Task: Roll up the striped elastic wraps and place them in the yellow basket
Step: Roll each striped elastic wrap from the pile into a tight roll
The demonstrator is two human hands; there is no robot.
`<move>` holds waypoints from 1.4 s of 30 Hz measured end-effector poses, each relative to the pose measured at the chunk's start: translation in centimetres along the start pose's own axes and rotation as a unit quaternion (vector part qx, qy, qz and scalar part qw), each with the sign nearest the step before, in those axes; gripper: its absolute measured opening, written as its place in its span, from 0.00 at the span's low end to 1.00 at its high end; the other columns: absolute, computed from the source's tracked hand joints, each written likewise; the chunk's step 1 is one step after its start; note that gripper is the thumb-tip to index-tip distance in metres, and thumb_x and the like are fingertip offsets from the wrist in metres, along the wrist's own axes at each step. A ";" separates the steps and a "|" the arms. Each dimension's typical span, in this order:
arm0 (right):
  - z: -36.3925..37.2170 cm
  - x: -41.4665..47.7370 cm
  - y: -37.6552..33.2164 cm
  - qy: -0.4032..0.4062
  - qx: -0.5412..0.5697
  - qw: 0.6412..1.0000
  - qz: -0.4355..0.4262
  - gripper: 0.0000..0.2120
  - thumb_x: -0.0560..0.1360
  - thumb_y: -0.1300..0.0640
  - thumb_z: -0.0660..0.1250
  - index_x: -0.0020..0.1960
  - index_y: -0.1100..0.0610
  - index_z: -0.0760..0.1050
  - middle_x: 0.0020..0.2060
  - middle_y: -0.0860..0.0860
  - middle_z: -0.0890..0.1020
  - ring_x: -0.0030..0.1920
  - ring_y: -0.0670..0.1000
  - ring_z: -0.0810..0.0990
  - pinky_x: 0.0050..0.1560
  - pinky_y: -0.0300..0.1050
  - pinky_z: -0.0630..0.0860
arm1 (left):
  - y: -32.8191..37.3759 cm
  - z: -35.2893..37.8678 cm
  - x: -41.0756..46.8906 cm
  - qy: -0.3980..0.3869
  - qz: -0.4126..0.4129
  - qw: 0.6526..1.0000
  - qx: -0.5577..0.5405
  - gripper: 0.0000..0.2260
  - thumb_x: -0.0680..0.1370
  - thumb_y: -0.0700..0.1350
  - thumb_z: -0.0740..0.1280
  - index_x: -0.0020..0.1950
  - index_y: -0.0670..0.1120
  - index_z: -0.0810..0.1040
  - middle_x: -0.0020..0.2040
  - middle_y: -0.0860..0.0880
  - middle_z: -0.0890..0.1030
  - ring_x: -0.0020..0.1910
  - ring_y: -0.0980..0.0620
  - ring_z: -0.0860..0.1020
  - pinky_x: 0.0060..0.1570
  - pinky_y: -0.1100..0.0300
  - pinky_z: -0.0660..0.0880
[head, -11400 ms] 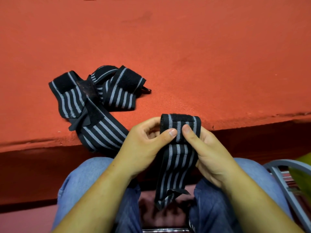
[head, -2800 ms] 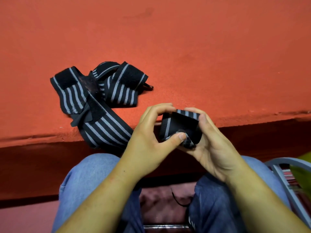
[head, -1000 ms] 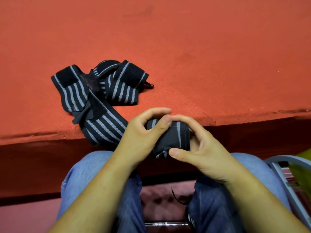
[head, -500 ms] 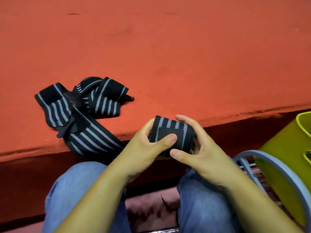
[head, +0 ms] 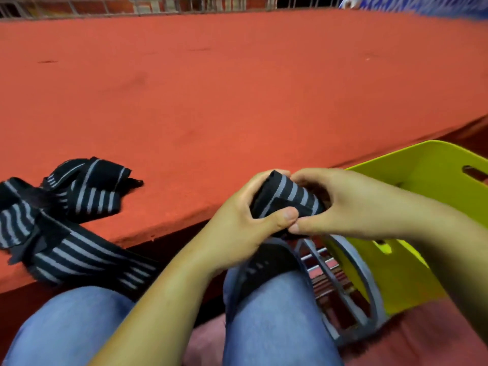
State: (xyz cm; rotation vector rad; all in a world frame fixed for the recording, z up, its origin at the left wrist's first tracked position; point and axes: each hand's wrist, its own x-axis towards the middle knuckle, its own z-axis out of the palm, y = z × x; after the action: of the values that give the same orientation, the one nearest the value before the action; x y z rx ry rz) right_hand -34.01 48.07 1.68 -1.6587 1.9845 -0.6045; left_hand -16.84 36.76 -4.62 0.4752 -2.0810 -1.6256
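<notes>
A rolled black wrap with grey stripes (head: 286,196) sits between both hands, just in front of the red surface's near edge. My left hand (head: 243,220) grips its left end, thumb across the front. My right hand (head: 340,204) grips the right end, fingers curled over the top. The yellow basket (head: 427,180) stands to the right, close behind my right hand and lower than the red surface. An unrolled striped wrap (head: 66,220) lies crumpled at the left on the red surface, one end hanging over the edge.
The red felt surface (head: 237,101) stretches far ahead, with a metal railing (head: 105,6) at its back edge. A grey metal chair frame (head: 348,286) stands between my right knee and the basket. My knees in blue jeans fill the bottom.
The view has swung up and to the right, bringing much more of the yellow basket into sight. Both hands have carried the rolled wrap to the right, toward the basket.
</notes>
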 end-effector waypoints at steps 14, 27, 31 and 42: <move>-10.6 -6.0 8.8 0.109 -0.017 0.980 0.167 0.27 0.59 0.41 0.79 0.54 0.48 0.76 0.44 0.48 0.87 0.47 0.53 0.86 0.53 0.60 0.82 | 3.6 11.3 10.1 -0.066 -0.011 0.997 0.025 0.32 0.79 0.53 0.74 0.80 0.57 0.64 0.64 0.54 0.81 0.52 0.57 0.86 0.52 0.56 0.82; -11.0 -6.5 20.5 -0.040 0.071 0.895 0.438 0.15 0.77 0.62 0.75 0.59 0.64 0.75 0.60 0.64 0.81 0.59 0.60 0.83 0.64 0.57 0.81 | 1.3 13.7 10.4 -0.053 0.100 0.952 0.286 0.18 0.80 0.47 0.71 0.70 0.58 0.75 0.52 0.61 0.84 0.49 0.62 0.82 0.46 0.73 0.71; -9.1 -4.9 23.4 -0.112 0.061 0.868 0.480 0.16 0.77 0.62 0.74 0.63 0.64 0.77 0.58 0.61 0.85 0.61 0.58 0.83 0.61 0.53 0.80 | 0.6 14.1 10.4 -0.047 0.118 0.939 0.319 0.15 0.81 0.47 0.70 0.67 0.59 0.78 0.53 0.61 0.83 0.47 0.60 0.82 0.50 0.68 0.75; -5.4 -2.4 26.2 -0.162 -0.044 0.833 0.528 0.26 0.76 0.58 0.76 0.71 0.61 0.73 0.66 0.59 0.81 0.65 0.59 0.81 0.68 0.57 0.78 | -0.3 14.5 10.4 -0.004 0.154 0.942 0.298 0.10 0.80 0.44 0.70 0.61 0.54 0.83 0.53 0.58 0.84 0.49 0.65 0.75 0.50 0.81 0.64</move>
State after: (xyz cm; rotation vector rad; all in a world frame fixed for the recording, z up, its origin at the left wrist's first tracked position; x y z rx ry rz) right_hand -57.27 55.00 -9.90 -0.4238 2.2549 0.1840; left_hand -33.50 43.00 -6.35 0.3042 -2.4895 -0.8070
